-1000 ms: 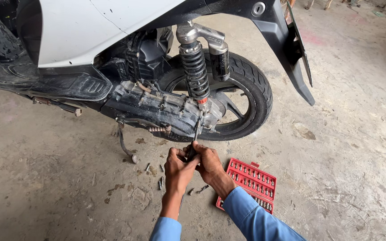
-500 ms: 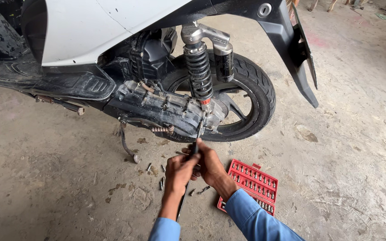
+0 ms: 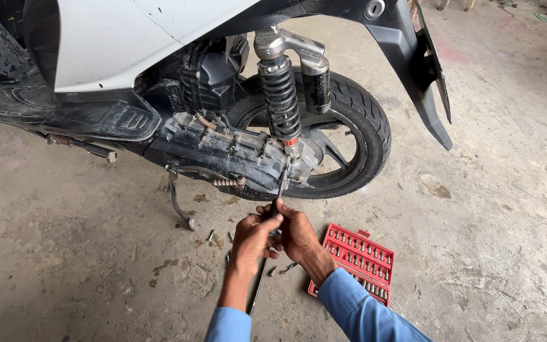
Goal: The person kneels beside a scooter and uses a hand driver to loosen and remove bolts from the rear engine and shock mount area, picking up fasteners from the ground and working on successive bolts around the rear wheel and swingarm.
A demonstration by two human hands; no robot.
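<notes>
A scooter [image 3: 159,69] stands above and beyond the hands, its rear wheel [image 3: 356,136] up and to their right. The engine case [image 3: 235,155] lies just above them, the shock spring [image 3: 281,95] higher. A red socket tray [image 3: 357,261] lies on the floor just right of the right hand [image 3: 297,235]. Both hands close around a slim tool [image 3: 282,183] whose tip meets the case; the left hand [image 3: 252,239] pinches its shaft.
</notes>
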